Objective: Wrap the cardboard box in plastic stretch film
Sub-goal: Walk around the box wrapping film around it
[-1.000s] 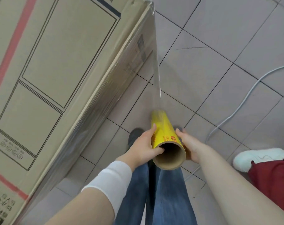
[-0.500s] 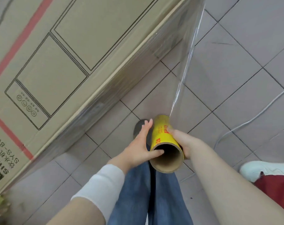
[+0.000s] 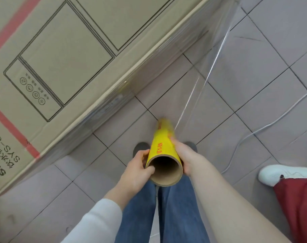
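A large cardboard box with black line drawings and red stripes fills the upper left. Clear film covers its side face. A yellow stretch film roll on a cardboard core points away from me, low in the middle. My left hand grips the roll's near end, thumb at the core's rim. My right hand holds its right side. A taut sheet of clear film runs from the roll up to the box's far corner at the top right.
Grey tiled floor lies all around. A white cable snakes across the tiles on the right. Another person's white shoe and dark red trouser leg stand at the lower right. My jeans and shoes are below the roll.
The box's far corner has shifted right and up in view as I move along its side. The film sheet now leans to the right. Both hands keep their hold on the roll.
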